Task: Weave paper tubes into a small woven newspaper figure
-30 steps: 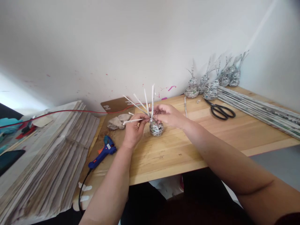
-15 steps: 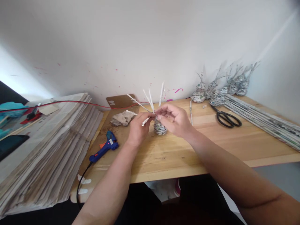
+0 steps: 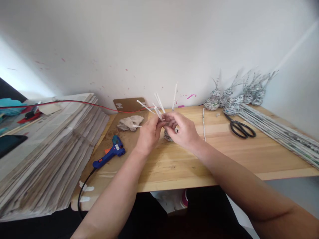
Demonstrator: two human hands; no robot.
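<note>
A small woven paper piece (image 3: pixel 169 135) stands on the wooden table, mostly covered by my hands. White rolled-paper sticks (image 3: pixel 158 112) rise and fan out from its top. My left hand (image 3: pixel 149 133) is closed at the upper left of the piece, its thumb and fingers pinching the paper sticks. From the right, my right hand (image 3: pixel 181 128) curls round the top, its fingertips meeting those of my left hand and gripping the woven piece. The exact hold of the fingertips is partly hidden.
A blue glue gun (image 3: pixel 111 153) and a crumpled cloth (image 3: pixel 130 122) lie on a brown board, left. Stacked newspapers (image 3: pixel 74 149) stand farther left. At right are black scissors (image 3: pixel 241 128), long paper rolls (image 3: pixel 276 131), a single paper stick (image 3: pixel 203 124) and several woven pieces (image 3: pixel 211 99).
The stick that pointed toward me beside my left hand now stands upright among the others. My right hand has come lower and covers more of the woven piece. The view has shifted slightly.
</note>
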